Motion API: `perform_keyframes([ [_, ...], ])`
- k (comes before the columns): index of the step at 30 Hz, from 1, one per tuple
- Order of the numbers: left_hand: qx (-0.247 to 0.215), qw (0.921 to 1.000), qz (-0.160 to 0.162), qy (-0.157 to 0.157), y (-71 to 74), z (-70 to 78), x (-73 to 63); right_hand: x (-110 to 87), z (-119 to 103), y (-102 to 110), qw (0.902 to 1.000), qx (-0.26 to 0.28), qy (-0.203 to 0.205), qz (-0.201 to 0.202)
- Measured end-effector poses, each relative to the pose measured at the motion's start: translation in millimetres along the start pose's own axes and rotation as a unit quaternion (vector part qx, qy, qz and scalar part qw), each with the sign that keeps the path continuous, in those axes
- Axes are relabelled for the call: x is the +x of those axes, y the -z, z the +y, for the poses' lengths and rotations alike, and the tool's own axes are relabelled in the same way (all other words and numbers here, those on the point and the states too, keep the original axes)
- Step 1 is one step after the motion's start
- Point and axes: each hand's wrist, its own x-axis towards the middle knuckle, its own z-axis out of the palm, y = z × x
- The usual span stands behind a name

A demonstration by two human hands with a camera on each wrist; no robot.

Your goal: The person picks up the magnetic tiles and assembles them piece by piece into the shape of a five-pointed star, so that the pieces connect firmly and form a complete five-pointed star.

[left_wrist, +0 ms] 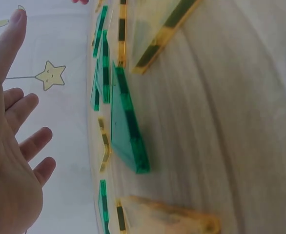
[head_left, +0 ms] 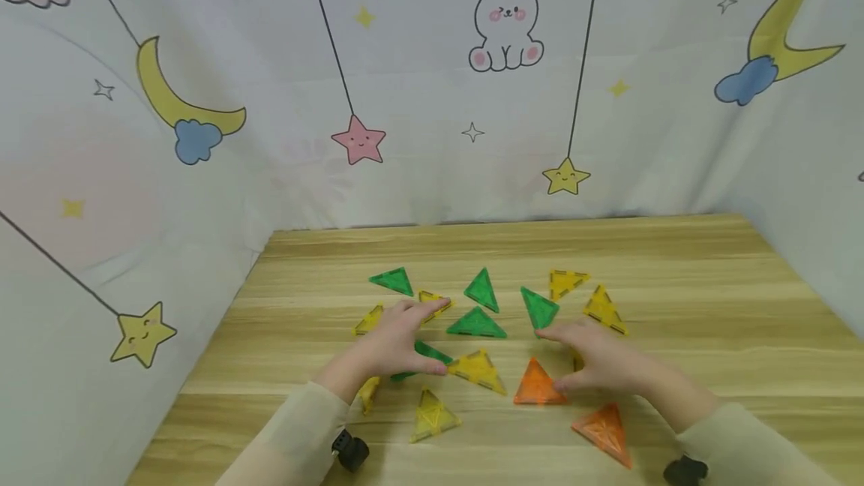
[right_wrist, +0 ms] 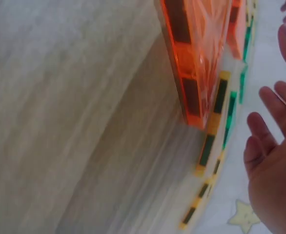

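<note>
Translucent triangular magnetic tiles in green, yellow and orange lie scattered on the wooden table. My left hand (head_left: pixel 398 340) spreads over the left group, fingers extended and holding nothing. Partly covered beneath it is a green tile (head_left: pixel 432 353), with a yellow tile (head_left: pixel 479 371) just past the thumb. On the right, my right hand (head_left: pixel 597 355) hovers, fingers relaxed and apart; its thumb overlaps the edge of an orange tile (head_left: pixel 538 385) in the head view. Its fingertips are near a green tile (head_left: pixel 540 307), and it partly hides a yellow tile. Both wrist views show empty palms above the tiles.
Nearer the front lie a yellow tile (head_left: pixel 434 416) and another orange tile (head_left: pixel 606 433). Farther back are green tiles (head_left: pixel 481 289) and yellow tiles (head_left: pixel 606 310). A white cloth (head_left: pixel 432 171) printed with stars, moons and a rabbit hangs behind the wooden table (head_left: pixel 729 283) and at its sides.
</note>
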Motion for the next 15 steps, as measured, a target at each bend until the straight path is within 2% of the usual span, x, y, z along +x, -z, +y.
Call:
perform_keyframes([
  [7, -0.018, 0.9994, -0.027, 0.012, -9.9, 6.7, 1.2, 5.3, -6.9, -10.3, 0.9992, -0.007, 0.019, -0.034],
  [15, -0.033, 0.9987, -0.038, 0.008, -15.8, 6.6, 2.9, 6.6, -7.2, -17.8, 0.9981, -0.013, 0.043, -0.042],
])
